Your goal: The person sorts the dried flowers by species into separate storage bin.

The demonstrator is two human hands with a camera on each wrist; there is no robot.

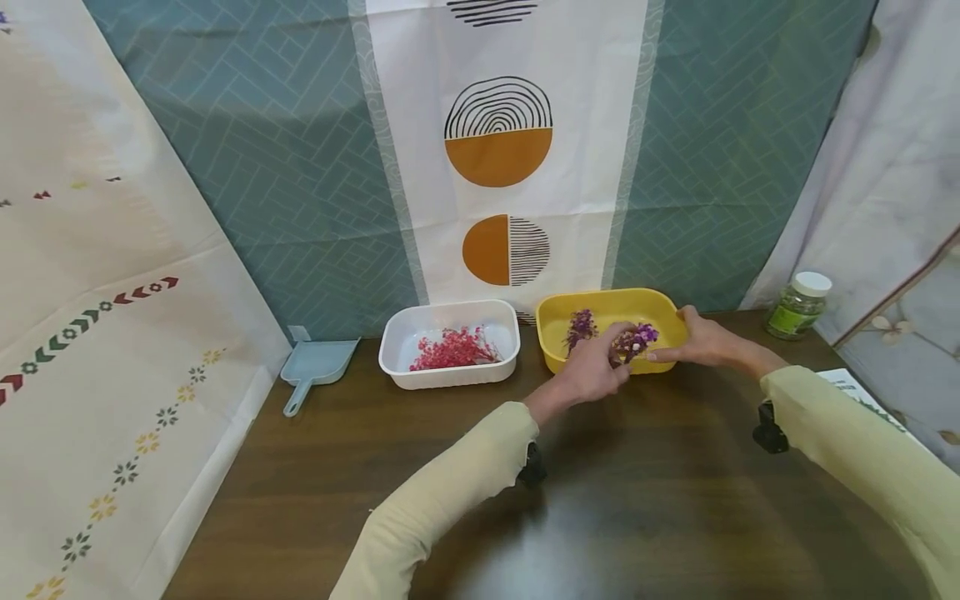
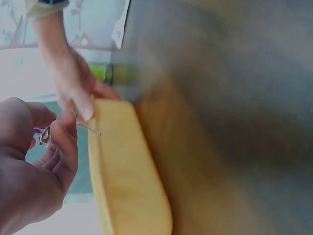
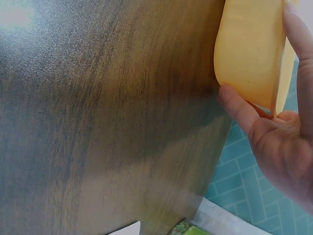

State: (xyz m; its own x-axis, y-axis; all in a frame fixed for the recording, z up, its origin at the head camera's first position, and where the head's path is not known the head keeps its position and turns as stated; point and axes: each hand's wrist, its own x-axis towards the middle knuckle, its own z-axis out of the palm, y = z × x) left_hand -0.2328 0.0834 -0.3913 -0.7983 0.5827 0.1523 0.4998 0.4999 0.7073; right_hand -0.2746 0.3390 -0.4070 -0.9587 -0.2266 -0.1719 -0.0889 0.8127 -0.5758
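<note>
My left hand (image 1: 596, 367) is over the front of a yellow plastic basin (image 1: 551, 321), pinching a small bunch of purple dried flowers (image 1: 636, 337) between thumb and fingers. In the left wrist view a thin stem sticks out past the fingertips of the left hand (image 2: 34, 161). More purple dried flowers (image 1: 580, 327) lie inside the basin on its left side. At the basin's right end, my right hand (image 1: 708, 340) holds it, thumb along the front rim and fingers at the end wall. The right wrist view shows a fingertip against the basin's lower corner (image 3: 249, 54).
Left of the basin stands a white basin (image 1: 450, 379) with red dried flowers (image 1: 457, 348). Farther left, a pale blue dustpan (image 1: 318, 364) leans near the back cloth. A lidded jar (image 1: 798, 306) and a printed sheet (image 1: 862, 392) are on the right of the wooden table (image 1: 600, 500).
</note>
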